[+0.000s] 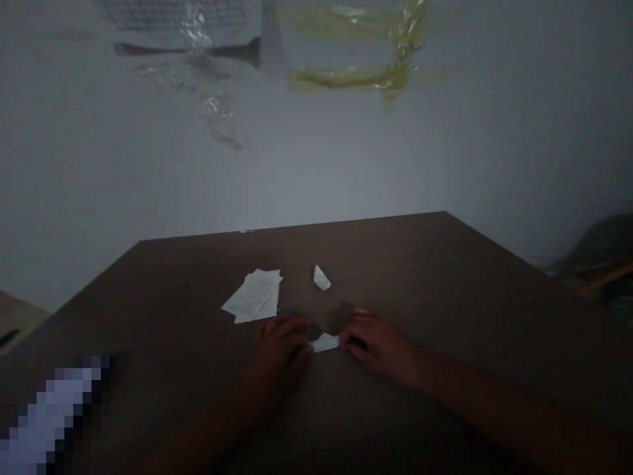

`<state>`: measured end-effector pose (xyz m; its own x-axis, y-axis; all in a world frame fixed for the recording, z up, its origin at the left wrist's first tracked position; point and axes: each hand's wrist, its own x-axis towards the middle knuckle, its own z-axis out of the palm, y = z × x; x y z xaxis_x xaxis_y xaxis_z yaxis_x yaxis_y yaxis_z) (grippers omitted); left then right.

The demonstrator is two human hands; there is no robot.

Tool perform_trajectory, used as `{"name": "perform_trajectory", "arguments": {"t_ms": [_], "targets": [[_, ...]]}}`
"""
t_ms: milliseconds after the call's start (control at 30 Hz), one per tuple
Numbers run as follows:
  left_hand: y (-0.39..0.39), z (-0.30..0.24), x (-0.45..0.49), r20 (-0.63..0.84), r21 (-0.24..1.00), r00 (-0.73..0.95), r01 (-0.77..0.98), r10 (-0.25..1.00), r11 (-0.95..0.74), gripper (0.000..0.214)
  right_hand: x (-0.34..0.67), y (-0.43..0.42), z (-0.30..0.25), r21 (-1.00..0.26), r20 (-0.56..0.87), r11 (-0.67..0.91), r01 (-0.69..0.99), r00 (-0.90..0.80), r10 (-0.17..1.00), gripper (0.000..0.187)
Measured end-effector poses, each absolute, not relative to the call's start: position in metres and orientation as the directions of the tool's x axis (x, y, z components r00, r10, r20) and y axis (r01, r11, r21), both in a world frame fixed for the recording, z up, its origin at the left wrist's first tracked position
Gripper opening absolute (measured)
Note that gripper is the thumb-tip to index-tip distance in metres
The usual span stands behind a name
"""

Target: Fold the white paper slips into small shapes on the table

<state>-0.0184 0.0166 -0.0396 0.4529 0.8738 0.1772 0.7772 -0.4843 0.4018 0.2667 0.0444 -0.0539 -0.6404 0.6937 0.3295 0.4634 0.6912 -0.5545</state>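
Between my two hands, low over the brown table, is a small folded white paper boat (325,342) with a peak in its middle. My left hand (284,340) pinches its left end, and my right hand (368,340) pinches the right end between thumb and fingers. Beyond the hands lies another small folded paper piece (321,278), touched by neither hand. A loose stack of printed paper sheets (254,295) rests just past my left hand, its sheets turned at different angles.
The dark brown table (386,257) meets a pale wall (346,158) at its far edge. Taped sheets and strips of yellow tape (341,79) are on the wall. A pixelated bright object (49,415) lies at the left front. Dark items (608,244) stand beyond the right edge.
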Motion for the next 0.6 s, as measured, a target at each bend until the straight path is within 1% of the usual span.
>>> {"name": "perform_trajectory", "arguments": {"t_ms": [267, 400, 467, 500, 600], "targets": [[0.020, -0.043, -0.017, 0.216, 0.389, 0.383, 0.810, 0.898, -0.439, 0.014, 0.265, 0.040, -0.047, -0.412, 0.324, 0.748, 0.521, -0.683, 0.654, 0.015], [0.020, -0.043, -0.018, 0.201, 0.389, 0.386, 0.812, 0.900, -0.435, 0.015, 0.265, 0.035, -0.045, -0.334, 0.303, 0.760, 0.558, -0.699, 0.647, 0.015], [0.018, -0.040, -0.017, 0.205, 0.381, 0.410, 0.803, 0.889, -0.458, 0.017, 0.265, 0.032, -0.042, -0.286, 0.287, 0.757, 0.588, -0.701, 0.653, 0.013], [0.017, -0.038, -0.017, 0.206, 0.374, 0.434, 0.793, 0.877, -0.480, 0.022, 0.266, 0.031, -0.040, -0.260, 0.279, 0.752, 0.606, -0.698, 0.659, 0.013], [0.014, -0.033, -0.017, 0.180, 0.373, 0.540, 0.735, 0.822, -0.565, 0.033, 0.266, 0.027, -0.034, -0.195, 0.243, 0.727, 0.658, -0.686, 0.686, 0.019]]}}
